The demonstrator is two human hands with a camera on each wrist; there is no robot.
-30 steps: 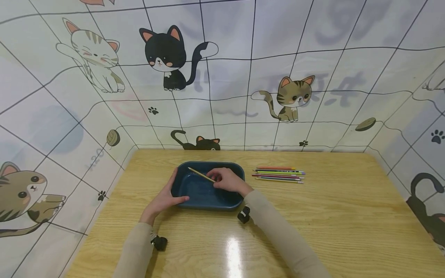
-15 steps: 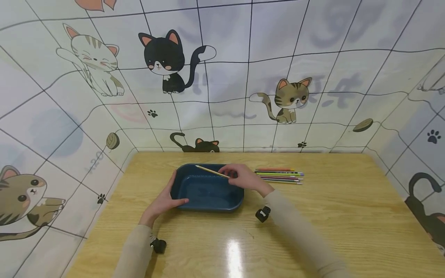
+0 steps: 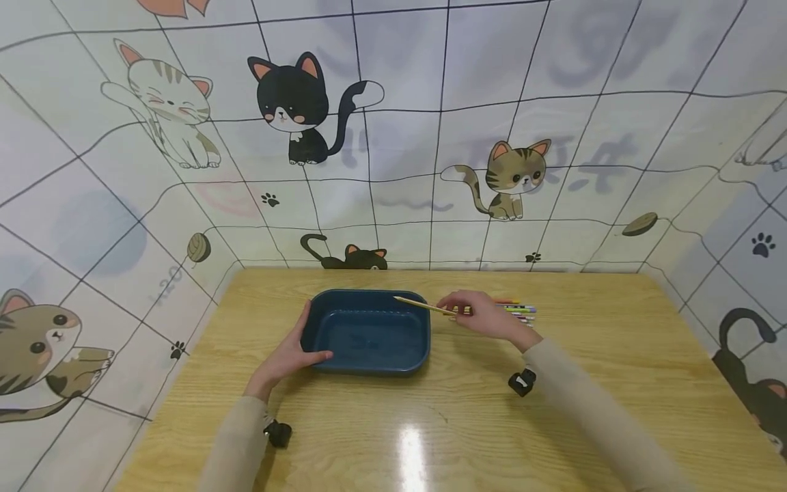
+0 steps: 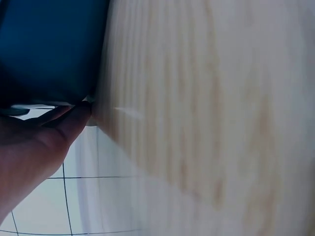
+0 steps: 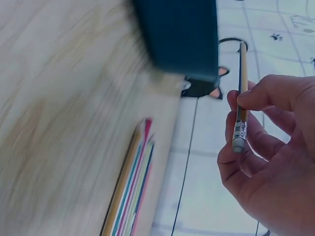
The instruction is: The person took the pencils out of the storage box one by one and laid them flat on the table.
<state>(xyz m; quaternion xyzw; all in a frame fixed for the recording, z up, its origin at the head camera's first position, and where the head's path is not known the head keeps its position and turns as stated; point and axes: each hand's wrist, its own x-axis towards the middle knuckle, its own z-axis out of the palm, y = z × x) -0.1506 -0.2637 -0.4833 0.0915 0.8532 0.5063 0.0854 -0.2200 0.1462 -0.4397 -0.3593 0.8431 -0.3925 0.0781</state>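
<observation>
A dark blue rectangular dish [image 3: 369, 342] stands on the wooden table. My left hand [image 3: 287, 357] holds its left end, with the thumb at the front rim and the fingers along the outer side. In the left wrist view, the fingers [image 4: 74, 120] touch the dish wall [image 4: 54, 54]. My right hand [image 3: 482, 314] pinches a yellow pencil [image 3: 418, 304] near its eraser end. The pencil's point reaches left over the dish's right back corner. Thumb and fingers on the pencil [image 5: 241, 115] show plainly in the right wrist view.
Several coloured pencils [image 3: 522, 309] lie side by side on the table [image 3: 615, 355], right of the dish and partly hidden behind my right hand. A white wall sheet [image 3: 406, 198] with cartoon cats closes off the back and sides.
My right hand has moved right with the pencil, from inside the dish to beyond its right edge, over the pencil row. The left hand and dish stay put.
</observation>
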